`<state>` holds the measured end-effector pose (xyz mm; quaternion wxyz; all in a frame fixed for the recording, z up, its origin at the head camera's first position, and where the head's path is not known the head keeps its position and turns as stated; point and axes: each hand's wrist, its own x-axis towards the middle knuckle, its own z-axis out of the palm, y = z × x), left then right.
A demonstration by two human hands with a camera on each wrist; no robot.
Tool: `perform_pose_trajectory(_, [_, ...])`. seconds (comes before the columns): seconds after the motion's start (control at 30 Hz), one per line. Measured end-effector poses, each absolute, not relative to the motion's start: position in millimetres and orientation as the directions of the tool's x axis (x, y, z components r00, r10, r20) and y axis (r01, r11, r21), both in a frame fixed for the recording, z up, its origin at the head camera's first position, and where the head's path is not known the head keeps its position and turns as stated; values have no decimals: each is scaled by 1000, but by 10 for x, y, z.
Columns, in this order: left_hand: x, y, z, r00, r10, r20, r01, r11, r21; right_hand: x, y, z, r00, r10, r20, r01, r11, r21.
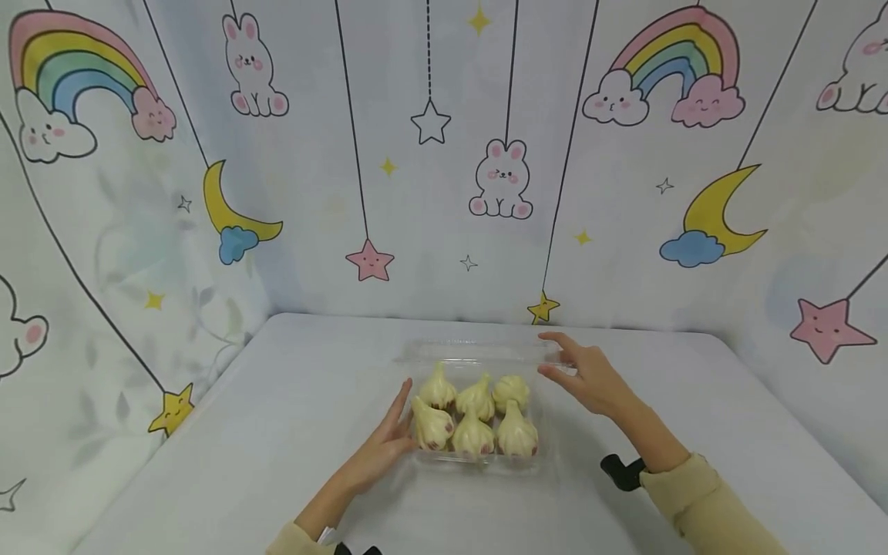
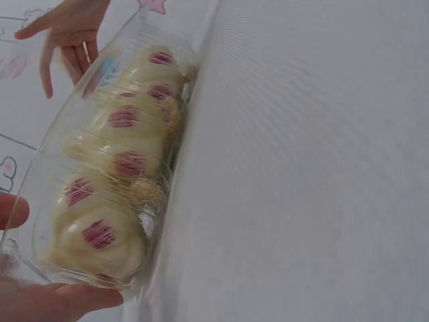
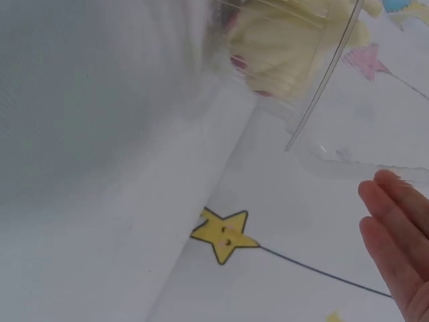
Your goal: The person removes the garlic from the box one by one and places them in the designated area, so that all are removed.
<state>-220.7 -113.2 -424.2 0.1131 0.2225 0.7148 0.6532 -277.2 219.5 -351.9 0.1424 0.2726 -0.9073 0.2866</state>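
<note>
A clear plastic clamshell box (image 1: 479,460) holds several pale garlic bulbs (image 1: 474,436) with purple-red patches, and its transparent lid (image 1: 479,351) stands raised at the far side. My left hand (image 1: 381,447) rests against the box's left side, index finger extended along it and thumb at the near corner. In the left wrist view, its fingers (image 2: 80,300) lie by the box's end. Beside the lid's right end is my right hand (image 1: 590,378), thumb and fingers spread apart. The right wrist view shows its straight fingertips (image 3: 372,191) right at the lid's edge.
The box stands on a white-covered table (image 1: 277,432). Behind it hangs a pale backdrop (image 1: 312,154) printed with rabbits, rainbows, moons and stars. A black wrist mount (image 1: 623,472) sits by the right sleeve (image 1: 701,497).
</note>
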Motion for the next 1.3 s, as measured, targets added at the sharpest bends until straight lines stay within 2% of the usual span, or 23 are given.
perform_pose_trajectory(0.1, [-2194,-1138,-4217,-881,461,111,181,112,977,-2808,2183,-3525,-812,-397,428,-572,687,-448])
perform_pose_trajectory(0.23, [-2192,-1141,-4207,-876,473,92,214,210,954,-2870,2147,-3564,-849,-336,408,-520,673,-526])
perform_pose_trajectory(0.47, [-2204,-1121,-4166,-876,458,149,320,322,891,-3064,2173,-3667,-858,-327,397,-514,561,-649])
perform_pose_trajectory(0.63, [-2195,-1147,-4164,-879,454,145,310,314,898,-3211,2157,-3751,-896,-340,287,-433,516,-739])
perform_pose_trajectory(0.93, [-2155,-1167,-4182,-889,444,108,263,305,915,-3360,2138,-3928,-912,-346,220,-383,525,-760])
perform_pose_trajectory(1.3, [-2132,-1172,-4156,-883,457,106,263,296,918,-3322,2188,-4020,-914,-390,111,-267,373,-888])
